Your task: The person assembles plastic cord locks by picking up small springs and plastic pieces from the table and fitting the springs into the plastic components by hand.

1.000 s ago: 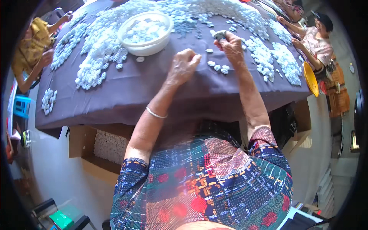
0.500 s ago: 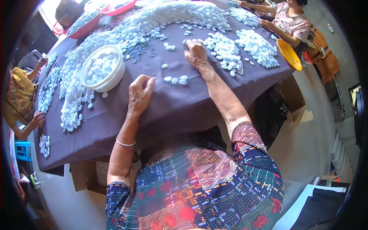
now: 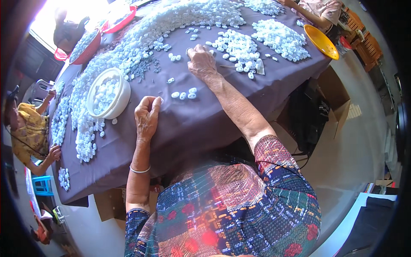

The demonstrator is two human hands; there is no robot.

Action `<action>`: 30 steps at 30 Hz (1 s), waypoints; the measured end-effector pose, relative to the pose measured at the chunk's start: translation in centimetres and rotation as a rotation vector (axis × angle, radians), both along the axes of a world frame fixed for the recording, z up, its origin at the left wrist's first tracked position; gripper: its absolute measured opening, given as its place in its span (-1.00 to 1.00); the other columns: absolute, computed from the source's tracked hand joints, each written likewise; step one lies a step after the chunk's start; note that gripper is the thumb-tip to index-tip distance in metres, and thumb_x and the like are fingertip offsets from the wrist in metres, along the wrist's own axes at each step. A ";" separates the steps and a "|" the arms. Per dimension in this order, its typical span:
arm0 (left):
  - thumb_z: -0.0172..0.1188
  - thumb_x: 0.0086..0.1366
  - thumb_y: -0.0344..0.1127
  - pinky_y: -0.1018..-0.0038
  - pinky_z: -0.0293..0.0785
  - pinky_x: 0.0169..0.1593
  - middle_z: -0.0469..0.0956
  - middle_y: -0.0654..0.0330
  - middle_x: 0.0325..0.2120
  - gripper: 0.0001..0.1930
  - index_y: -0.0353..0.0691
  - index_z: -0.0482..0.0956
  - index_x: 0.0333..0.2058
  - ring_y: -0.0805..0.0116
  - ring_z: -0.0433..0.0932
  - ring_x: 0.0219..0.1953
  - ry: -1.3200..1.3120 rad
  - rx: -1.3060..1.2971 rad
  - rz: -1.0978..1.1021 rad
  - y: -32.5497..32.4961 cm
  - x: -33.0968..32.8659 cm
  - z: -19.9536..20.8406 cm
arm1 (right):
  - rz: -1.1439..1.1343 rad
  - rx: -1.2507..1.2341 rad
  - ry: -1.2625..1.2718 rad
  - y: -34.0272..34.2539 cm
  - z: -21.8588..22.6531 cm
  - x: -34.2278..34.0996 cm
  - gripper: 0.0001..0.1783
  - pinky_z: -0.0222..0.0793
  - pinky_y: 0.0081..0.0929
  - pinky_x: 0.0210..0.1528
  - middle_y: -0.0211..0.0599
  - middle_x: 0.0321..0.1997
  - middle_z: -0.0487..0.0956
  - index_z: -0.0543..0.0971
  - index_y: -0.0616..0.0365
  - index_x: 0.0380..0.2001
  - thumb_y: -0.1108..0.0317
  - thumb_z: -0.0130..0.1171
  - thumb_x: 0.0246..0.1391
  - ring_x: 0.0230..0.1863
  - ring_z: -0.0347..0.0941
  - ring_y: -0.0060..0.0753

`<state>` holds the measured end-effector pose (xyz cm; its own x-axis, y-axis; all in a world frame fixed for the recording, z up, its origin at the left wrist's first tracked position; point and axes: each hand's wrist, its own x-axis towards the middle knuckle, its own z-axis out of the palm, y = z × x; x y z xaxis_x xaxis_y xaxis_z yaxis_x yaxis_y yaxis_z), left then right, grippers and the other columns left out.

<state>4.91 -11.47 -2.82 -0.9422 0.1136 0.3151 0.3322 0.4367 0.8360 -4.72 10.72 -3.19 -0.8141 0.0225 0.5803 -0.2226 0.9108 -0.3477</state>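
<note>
My left hand [image 3: 147,116] rests near the front edge of the dark tablecloth, thumb and fingers pinched together. A tiny pale bit shows at its fingertips, too small to name. Farther right, my right hand [image 3: 202,63] lies palm down with its fingers curled; whatever is under them is hidden. Between the hands sit a few white oval pieces [image 3: 183,95] with two holes each. Just beyond the right hand spreads a heap of the same pieces [image 3: 235,44]. A white plastic bowl [image 3: 124,99], filled with similar pieces, stands left of my left hand.
A long bank of white pieces [image 3: 145,30] curves across the table, with small dark bits [image 3: 144,67] beside it. Right lie another heap [image 3: 280,39] and a yellow dish [image 3: 322,42]. Red baskets [image 3: 89,50] stand far left. People sit left [image 3: 31,132] and far right [image 3: 319,10].
The whole view has shifted somewhat. My right hand has moved slightly left, away from the heap beside it. The left hand stays near the front edge, still pinched.
</note>
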 end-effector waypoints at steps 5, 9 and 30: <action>0.15 0.22 -0.30 0.62 0.26 -0.42 0.40 0.38 -0.65 -0.81 -0.32 0.49 -0.47 0.65 0.29 -0.54 -0.013 0.027 0.018 0.2 0.3 0.2 | -0.045 -0.005 0.015 -0.5 0.1 0.2 -0.80 0.38 -0.26 -0.13 -0.18 -0.26 0.45 0.53 0.06 -0.44 0.39 0.20 -0.27 -0.12 0.39 -0.14; 0.15 0.22 -0.30 0.63 0.26 -0.42 0.40 0.38 -0.65 -0.80 -0.32 0.49 -0.47 0.64 0.29 -0.53 -0.001 0.010 0.017 0.1 0.2 0.3 | -0.045 -0.057 -0.033 -0.8 -0.3 0.0 -0.81 0.35 -0.27 -0.11 -0.17 -0.27 0.45 0.52 0.08 -0.45 0.39 0.20 -0.27 -0.13 0.38 -0.12; 0.14 0.22 -0.35 0.66 0.25 -0.41 0.41 0.39 -0.61 -0.84 -0.33 0.49 -0.46 0.66 0.29 -0.51 0.013 -0.005 0.005 0.2 0.6 0.5 | -0.043 -0.259 -0.154 0.4 1.0 -0.5 -0.64 0.25 -0.29 0.05 -0.09 -0.07 0.42 0.52 0.08 -0.27 0.22 0.22 -0.22 0.02 0.31 -0.11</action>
